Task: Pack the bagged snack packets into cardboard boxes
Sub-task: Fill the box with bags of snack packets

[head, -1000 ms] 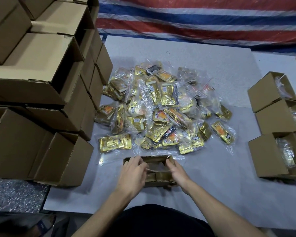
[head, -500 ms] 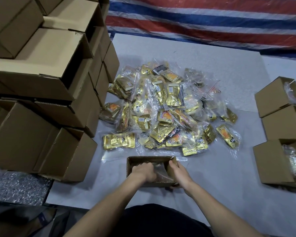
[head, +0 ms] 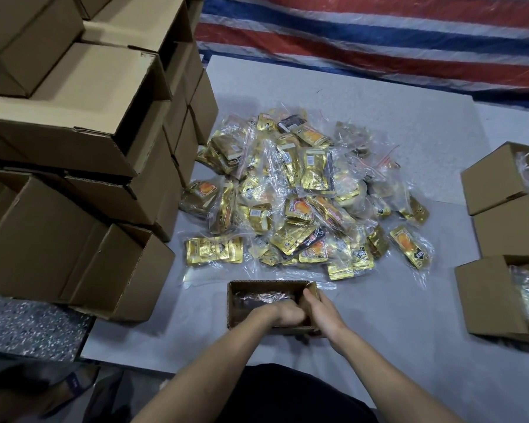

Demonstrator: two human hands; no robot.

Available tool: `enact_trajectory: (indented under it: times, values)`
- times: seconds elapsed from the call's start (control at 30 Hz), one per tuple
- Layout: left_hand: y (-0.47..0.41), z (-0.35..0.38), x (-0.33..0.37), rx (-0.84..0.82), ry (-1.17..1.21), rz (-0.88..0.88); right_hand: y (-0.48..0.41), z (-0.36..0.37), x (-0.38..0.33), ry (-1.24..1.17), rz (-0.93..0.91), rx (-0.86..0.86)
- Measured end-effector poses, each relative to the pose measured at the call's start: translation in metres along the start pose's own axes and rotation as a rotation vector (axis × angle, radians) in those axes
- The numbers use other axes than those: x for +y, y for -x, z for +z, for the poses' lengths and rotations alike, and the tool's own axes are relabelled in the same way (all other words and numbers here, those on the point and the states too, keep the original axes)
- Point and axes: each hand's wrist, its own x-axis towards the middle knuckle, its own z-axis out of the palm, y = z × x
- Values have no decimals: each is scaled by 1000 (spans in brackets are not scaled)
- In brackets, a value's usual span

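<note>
- Cardboard dominates the left: a stack of empty boxes [head: 74,154], plain brown, matte and sharp-edged, several lying on their sides with mouths open.
- Grey sheet [head: 409,141] under everything, flat and faintly pebbled, with a striped tarp [head: 379,35] behind.
- Mid-sheet sits the pile of snack bags [head: 303,203]: clear, crinkly plastic, each bag stuffed with shiny gold foil packets. Slippery, springy stuff.
- Off to the right are three filled boxes [head: 498,181], plastic showing at their open mouths.
- Right in front, just short of the pile, stands the open box [head: 266,286], upright, with one bag [head: 263,297] down inside.
- Right hand [head: 322,311] grips the box's right wall, fingers hooked over the rim. That's the brace.
- Left hand [head: 283,312] is sunk inside, knuckles up, on top of the bag. Clutching the plastic or only pressing it? Can't tell, the fingers are hidden.
- The trick now, I'd say: squeeze the air out and flatten the bag into the corners. Hold that wall steady so the thin card doesn't bow, and get all the plastic below the rim so the flaps can close.
</note>
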Motion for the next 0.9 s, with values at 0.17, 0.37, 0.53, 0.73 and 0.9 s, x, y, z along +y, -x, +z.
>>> enact_trajectory:
  times: [0.17,0.37,0.53,0.73,0.9]
  values:
    - [-14,8,-18,3,108,-43,4,0,2,100,-9,-20]
    - [15,-6,-19,154,24,179,2,-1,1,39,16,-7]
    - [55,-36,-16,315,407,409,4,-10,-5,8,55,-2]
    - [62,-84,-26,672,779,368,2,-33,-2,-15,167,-14]
    - [22,-105,-40,687,787,102,-3,-49,10,-38,211,-38]
